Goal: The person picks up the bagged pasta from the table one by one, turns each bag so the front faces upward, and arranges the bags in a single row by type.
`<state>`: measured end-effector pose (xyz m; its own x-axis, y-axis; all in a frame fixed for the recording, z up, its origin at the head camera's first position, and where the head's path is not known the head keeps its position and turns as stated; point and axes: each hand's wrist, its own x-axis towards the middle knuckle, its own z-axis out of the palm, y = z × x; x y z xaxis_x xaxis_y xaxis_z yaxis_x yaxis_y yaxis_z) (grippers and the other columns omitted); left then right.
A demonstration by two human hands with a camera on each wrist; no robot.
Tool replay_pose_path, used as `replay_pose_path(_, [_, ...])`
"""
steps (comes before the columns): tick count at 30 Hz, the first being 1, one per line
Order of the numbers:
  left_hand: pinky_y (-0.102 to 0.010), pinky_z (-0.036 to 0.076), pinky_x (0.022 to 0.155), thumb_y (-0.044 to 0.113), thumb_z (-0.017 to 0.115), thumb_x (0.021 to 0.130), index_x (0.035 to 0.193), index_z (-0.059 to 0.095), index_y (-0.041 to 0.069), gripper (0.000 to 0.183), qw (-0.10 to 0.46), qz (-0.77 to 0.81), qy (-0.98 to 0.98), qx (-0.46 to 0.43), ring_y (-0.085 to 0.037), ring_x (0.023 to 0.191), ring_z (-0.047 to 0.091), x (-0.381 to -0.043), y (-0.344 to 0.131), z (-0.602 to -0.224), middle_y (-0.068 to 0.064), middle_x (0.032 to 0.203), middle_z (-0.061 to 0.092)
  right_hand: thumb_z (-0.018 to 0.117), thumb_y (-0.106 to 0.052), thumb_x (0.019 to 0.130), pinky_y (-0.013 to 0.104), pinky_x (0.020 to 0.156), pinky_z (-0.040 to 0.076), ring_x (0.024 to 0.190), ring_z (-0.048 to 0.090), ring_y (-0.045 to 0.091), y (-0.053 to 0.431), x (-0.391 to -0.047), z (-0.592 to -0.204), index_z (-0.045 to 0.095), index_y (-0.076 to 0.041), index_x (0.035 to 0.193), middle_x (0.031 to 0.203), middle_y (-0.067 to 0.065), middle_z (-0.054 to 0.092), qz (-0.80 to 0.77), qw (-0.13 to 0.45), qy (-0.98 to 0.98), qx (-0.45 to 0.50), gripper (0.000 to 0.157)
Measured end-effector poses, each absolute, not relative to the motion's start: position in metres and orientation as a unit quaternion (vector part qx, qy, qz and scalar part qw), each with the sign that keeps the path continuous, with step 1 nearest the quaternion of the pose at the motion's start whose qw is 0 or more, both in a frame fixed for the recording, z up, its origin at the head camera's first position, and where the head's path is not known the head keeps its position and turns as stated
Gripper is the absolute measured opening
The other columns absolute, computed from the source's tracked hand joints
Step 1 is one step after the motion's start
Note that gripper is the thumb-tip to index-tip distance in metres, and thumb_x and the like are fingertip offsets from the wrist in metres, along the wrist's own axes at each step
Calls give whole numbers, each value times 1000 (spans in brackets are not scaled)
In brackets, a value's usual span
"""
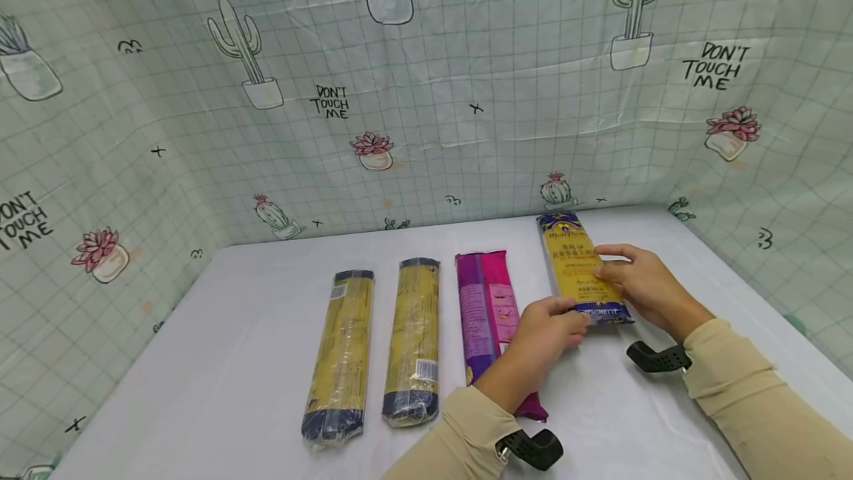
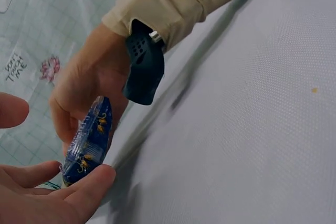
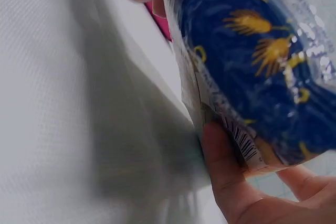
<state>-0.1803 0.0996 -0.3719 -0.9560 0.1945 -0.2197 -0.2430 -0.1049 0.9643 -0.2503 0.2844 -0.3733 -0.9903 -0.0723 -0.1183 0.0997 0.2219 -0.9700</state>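
Note:
A yellow spaghetti packet (image 1: 576, 265) with dark blue ends is raised off the table at the far right. My right hand (image 1: 646, 284) grips its right edge, with fingers on both faces in the right wrist view. My left hand (image 1: 543, 332) is at the near left corner. Its fingers (image 2: 94, 182) touch the blue end from below, while the thumb stands apart from the packet in the left wrist view. A pink and purple packet (image 1: 476, 317) lies just left, partly covered by my left forearm.
Two yellow packets, one on the left (image 1: 340, 354) and one beside it (image 1: 413, 332), lie lengthwise on the white table (image 1: 220, 361). A patterned cloth (image 1: 426, 72) hangs behind the table and along both sides. Each wrist carries a black device.

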Motion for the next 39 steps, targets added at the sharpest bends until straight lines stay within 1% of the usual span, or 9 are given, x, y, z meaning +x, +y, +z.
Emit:
replay_pose_path(5, [-39, 47, 85, 17, 69, 82, 112, 64, 7, 33, 164, 707, 688, -20, -21, 88, 59, -180, 99, -373, 2, 96, 61, 51, -10, 91, 26, 77, 50, 95, 56, 11, 285, -252, -376, 27, 0, 142, 133, 27, 39, -619, 66, 783, 8, 57])
replay_pose_path(12, [-38, 44, 88, 21, 67, 83, 113, 66, 11, 32, 176, 659, 731, -12, -14, 93, 57, -179, 99, -371, 6, 102, 62, 41, -2, 83, 23, 78, 47, 113, 46, 28, 288, -253, -378, 29, -2, 143, 139, 24, 36, -593, 74, 802, 9, 60])
replay_pose_path(18, [-41, 39, 93, 23, 66, 83, 106, 69, 15, 24, 171, 623, 764, 4, -11, 103, 53, -176, 100, -367, 11, 100, 62, 42, -7, 88, 24, 77, 48, 107, 48, 25, 289, -251, -375, 32, -1, 141, 134, 25, 39, -583, 70, 809, 4, 54])
replay_pose_path(22, [-41, 41, 90, 25, 65, 84, 99, 70, 17, 17, 174, 606, 776, 29, -9, 98, 53, -175, 94, -366, 13, 95, 62, 44, -13, 92, 24, 76, 47, 102, 49, 20, 288, -250, -374, 36, 0, 138, 132, 23, 40, -580, 62, 812, 13, 48])
replay_pose_path(25, [-39, 43, 84, 28, 64, 85, 95, 69, 21, 13, 180, 568, 801, 59, -8, 92, 53, -175, 87, -367, 14, 93, 61, 44, -15, 93, 24, 73, 46, 100, 48, 22, 286, -250, -374, 38, 0, 138, 131, 23, 42, -564, 57, 824, 25, 48])
replay_pose_path(30, [-31, 45, 76, 33, 63, 86, 98, 68, 23, 16, 171, 505, 836, 129, -4, 84, 54, -173, 76, -367, 14, 90, 60, 42, -17, 91, 29, 73, 43, 102, 46, 29, 283, -250, -373, 41, 1, 134, 127, 24, 46, -518, 42, 854, 33, 46])
replay_pose_path(33, [-27, 45, 77, 35, 61, 87, 102, 67, 23, 20, 156, 483, 845, 169, -1, 88, 54, -171, 71, -365, 16, 93, 61, 44, -25, 92, 26, 72, 44, 106, 47, 29, 287, -258, -381, 46, -4, 130, 125, 19, 49, -492, 19, 869, 43, 44])
replay_pose_path(37, [-27, 46, 80, 35, 58, 89, 106, 67, 21, 23, 143, 465, 850, 202, -1, 95, 54, -169, 63, -362, 16, 99, 61, 46, -34, 93, 35, 76, 50, 111, 47, 30, 293, -269, -392, 49, -7, 126, 127, 15, 48, -479, 3, 876, 52, 43])
replay_pose_path(39, [-27, 46, 80, 34, 57, 90, 108, 66, 22, 24, 137, 457, 853, 210, -2, 98, 54, -169, 58, -362, 16, 101, 61, 45, -35, 94, 45, 86, 46, 112, 47, 33, 289, -263, -385, 49, -6, 126, 129, 17, 47, -477, 3, 878, 46, 43])
